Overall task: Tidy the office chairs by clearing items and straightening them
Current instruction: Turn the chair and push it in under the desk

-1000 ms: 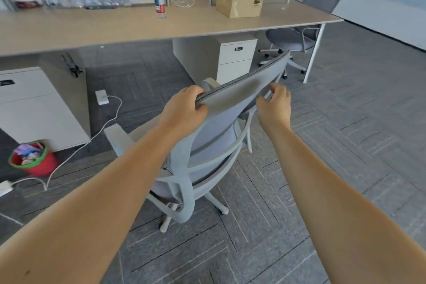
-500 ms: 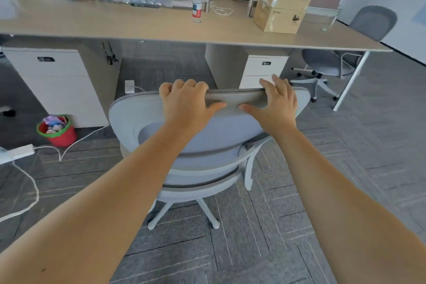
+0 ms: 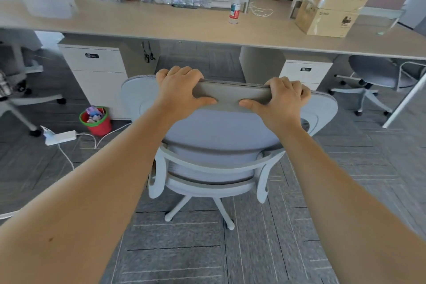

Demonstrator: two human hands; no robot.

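My left hand (image 3: pixel 179 93) and right hand (image 3: pixel 280 101) each curled round the top rail of the pale grey mesh-backed office chair (image 3: pixel 221 136), which stood at twelve o'clock, square to the long light-wood desk (image 3: pixel 161 24). Pushing evenly with both would probably have kept it straight; the seat was hidden.

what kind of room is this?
Most likely a shared open-plan office: a long desk with white drawer pedestals beneath, and swivel chairs, one gripped by both hands.

Long wooden desk (image 3: pixel 161 25) above grey carpet (image 3: pixel 184 256)
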